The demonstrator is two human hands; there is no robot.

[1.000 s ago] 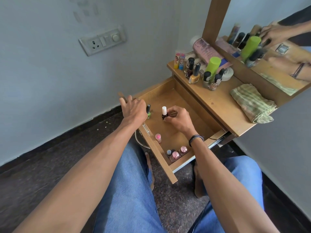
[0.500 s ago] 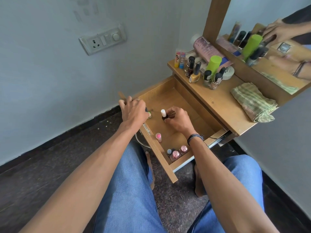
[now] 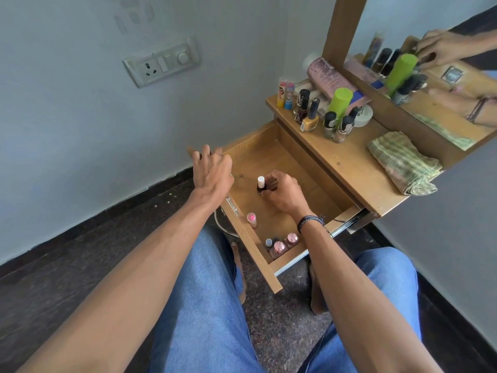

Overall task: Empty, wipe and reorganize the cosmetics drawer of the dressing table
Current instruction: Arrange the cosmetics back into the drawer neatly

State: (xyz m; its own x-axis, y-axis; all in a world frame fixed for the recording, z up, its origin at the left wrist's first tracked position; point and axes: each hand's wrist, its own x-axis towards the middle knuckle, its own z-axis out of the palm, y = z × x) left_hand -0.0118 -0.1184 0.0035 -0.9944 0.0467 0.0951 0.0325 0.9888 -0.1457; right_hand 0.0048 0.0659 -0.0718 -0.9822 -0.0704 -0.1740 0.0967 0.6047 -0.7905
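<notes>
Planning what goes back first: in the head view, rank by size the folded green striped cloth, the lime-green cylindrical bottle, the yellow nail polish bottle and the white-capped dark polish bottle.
Folded green striped cloth
Lime-green cylindrical bottle
Unranked, alike: yellow nail polish bottle and white-capped dark polish bottle, which the right hand partly hides

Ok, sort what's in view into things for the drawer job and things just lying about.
For the job: drawer; white-capped bottle, pinched by the right hand; pink-capped bottles in the drawer; bottles on the tabletop; striped cloth.
Lying about: wall socket; mirror.
</notes>
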